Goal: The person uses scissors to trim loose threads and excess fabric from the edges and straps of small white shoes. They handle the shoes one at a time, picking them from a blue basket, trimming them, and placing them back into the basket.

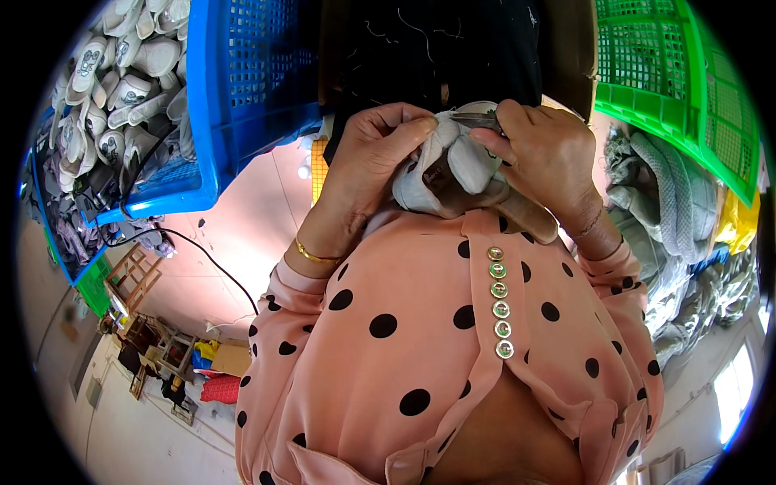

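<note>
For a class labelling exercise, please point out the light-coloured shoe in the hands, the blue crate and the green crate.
Light-coloured shoe [471,164]: head view, on the pale flap near its middle.
Blue crate [208,97]: head view, on its solid edge.
Green crate [647,63]: head view, on its meshed wall.

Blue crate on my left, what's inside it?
A heap of pale shoes shows inside the blue crate. The top ones cover whatever lies deeper, so the crate's bottom can't be seen.
</note>
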A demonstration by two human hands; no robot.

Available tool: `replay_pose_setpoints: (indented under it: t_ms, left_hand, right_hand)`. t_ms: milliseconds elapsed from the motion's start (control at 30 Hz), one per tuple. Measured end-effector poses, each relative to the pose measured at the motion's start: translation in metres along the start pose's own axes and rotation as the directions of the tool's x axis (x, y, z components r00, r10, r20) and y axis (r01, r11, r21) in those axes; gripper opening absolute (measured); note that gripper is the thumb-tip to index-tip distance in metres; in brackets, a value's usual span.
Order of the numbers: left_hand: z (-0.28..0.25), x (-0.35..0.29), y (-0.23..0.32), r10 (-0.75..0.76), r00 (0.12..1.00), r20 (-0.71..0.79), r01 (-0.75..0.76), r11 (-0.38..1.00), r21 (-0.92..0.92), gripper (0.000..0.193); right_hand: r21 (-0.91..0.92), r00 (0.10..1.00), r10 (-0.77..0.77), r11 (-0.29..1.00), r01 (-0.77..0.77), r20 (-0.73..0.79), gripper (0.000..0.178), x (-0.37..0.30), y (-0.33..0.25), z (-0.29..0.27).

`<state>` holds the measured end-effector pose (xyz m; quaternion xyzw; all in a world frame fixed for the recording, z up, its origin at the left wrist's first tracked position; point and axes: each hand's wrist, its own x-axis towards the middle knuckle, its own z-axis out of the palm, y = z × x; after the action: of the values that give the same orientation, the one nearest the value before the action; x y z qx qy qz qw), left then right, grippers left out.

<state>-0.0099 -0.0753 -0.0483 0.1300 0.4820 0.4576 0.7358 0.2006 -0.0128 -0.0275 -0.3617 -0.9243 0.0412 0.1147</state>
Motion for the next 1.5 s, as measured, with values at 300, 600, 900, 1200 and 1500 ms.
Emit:
replay_pose_setpoints:
  t_ms: [300, 600, 900, 1200, 1500]
  left_hand:
    - [0.001, -0.002, 0.000, 0.016, 1.000, -0.006, -0.016, 0.998, 0.063, 0.014]
    - [0.000, -0.001, 0.000, 0.036, 0.998, 0.049, -0.040, 0.995, 0.095, 0.016]
    - [-0.001, 0.000, -0.001, 0.036, 0.998, 0.057, -0.041, 0.995, 0.093, 0.015]
    - [-0.007, 0.004, 0.005, 0.013, 0.997, 0.074, -0.028, 0.976, 0.215, 0.018]
    - [-0.010, 0.004, 0.005, -0.010, 0.995, 0.100, -0.007, 0.985, 0.172, 0.019]
  right_hand:
    - [0.326, 0.974, 0.155, 0.923, -0.202, 0.164, 0.036, -0.003, 0.008, 0.010]
    - [0.843, 0.956, 0.060, 0.459, -0.282, 0.288, 0.029, 0.022, 0.009, 0.014]
    - [0.703, 0.936, 0.347, 0.652, -0.284, 0.056, 0.015, 0.033, 0.049, 0.040]
    - [0.431, 0.992, 0.105, 0.894, -0.124, 0.068, 0.043, -0.005, 0.026, 0.011]
    - [0.150, 0.996, -0.065, 0.986, 0.073, -0.061, 0.042, 0.000, 0.013, 0.014]
